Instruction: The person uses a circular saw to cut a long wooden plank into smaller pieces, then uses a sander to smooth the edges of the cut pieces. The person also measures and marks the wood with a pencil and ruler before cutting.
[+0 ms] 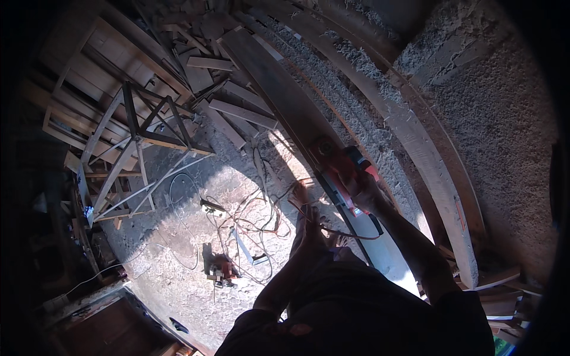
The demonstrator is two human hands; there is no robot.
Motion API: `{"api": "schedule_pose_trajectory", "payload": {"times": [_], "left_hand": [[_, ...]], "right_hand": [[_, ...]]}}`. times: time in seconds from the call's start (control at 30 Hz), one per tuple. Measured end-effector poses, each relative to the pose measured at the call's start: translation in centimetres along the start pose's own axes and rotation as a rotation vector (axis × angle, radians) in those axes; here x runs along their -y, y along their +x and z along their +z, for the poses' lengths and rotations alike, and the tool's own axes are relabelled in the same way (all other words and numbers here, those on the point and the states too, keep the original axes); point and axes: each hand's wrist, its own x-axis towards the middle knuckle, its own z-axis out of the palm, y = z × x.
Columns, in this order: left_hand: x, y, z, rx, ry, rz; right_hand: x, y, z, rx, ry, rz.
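Observation:
My right hand [367, 196] is wrapped around the handle of a red and black electric hand planer [338, 169]. The planer rests on the upper face of a long wooden board [279, 89], which runs from the far middle down toward my right side. Beside the board, my left hand [311, 228] is closed around the planer's power cord [356, 237], which loops across to the planer's rear. Shadow hides part of the left fingers. A bare foot [301, 193] shows just beyond that hand.
Tangled cables [255, 213], a second red power tool [221, 270] and a metal square-like piece [243, 244] lie on the floor at left. A wooden frame [138, 133] stands farther left, near scattered offcuts [237, 113]. Right of the board lie shavings and a long curved plank [415, 139].

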Motion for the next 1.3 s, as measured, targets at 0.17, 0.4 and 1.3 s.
{"api": "schedule_pose_trajectory", "payload": {"times": [0.17, 0.4, 1.3], "left_hand": [[-6.5, 7.8, 2.7, 0.008, 0.037, -0.179], [-13.0, 21.1, 2.4, -0.138, 0.066, -0.059], [-11.4, 26.7, 0.6, -0.328, 0.244, 0.051]], "right_hand": [[-0.4, 16.1, 1.6, 0.008, 0.344, 0.377], [-3.0, 31.6, 3.2, 0.143, 0.592, 0.566], [-6.9, 52.5, 7.0, -0.198, 0.884, 0.526]]}}
